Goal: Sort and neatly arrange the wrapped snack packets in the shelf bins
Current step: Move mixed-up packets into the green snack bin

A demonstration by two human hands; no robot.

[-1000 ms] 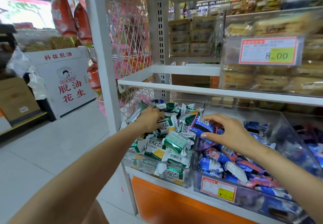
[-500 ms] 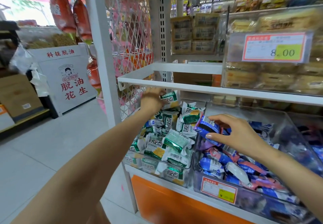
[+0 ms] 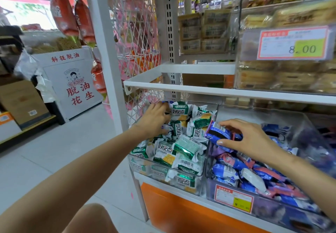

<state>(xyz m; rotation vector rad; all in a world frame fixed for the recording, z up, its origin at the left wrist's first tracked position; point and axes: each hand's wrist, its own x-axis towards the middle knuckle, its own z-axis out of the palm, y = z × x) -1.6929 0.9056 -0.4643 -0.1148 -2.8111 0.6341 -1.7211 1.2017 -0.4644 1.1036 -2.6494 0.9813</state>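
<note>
Two clear bins sit side by side on the low shelf. The left bin (image 3: 202, 167) is heaped with green-and-white snack packets (image 3: 189, 146). Blue and pink packets (image 3: 225, 172) fill the right bin (image 3: 258, 113). My left hand (image 3: 154, 120) reaches to the back left of the green pile, fingers curled on an upright green packet (image 3: 180, 110); a scrap of blue wrapper shows at the fingertips. My right hand (image 3: 252, 139) grips a blue packet (image 3: 217, 132) above the divider between the bins, thumb under, fingers on top.
A white shelf edge (image 3: 200, 89) runs close above the bins. On it stands a clear bin of yellow cakes with an 8.00 price tag (image 3: 294, 43). A white post (image 3: 107, 65) and net panel (image 3: 138, 51) bound the left side. Below is an orange panel (image 3: 181, 212).
My left hand lifted a green packet from the pile toward the shelf edge, then came down with it at the back of the left bin. My right hand has barely moved with the blue packet.
</note>
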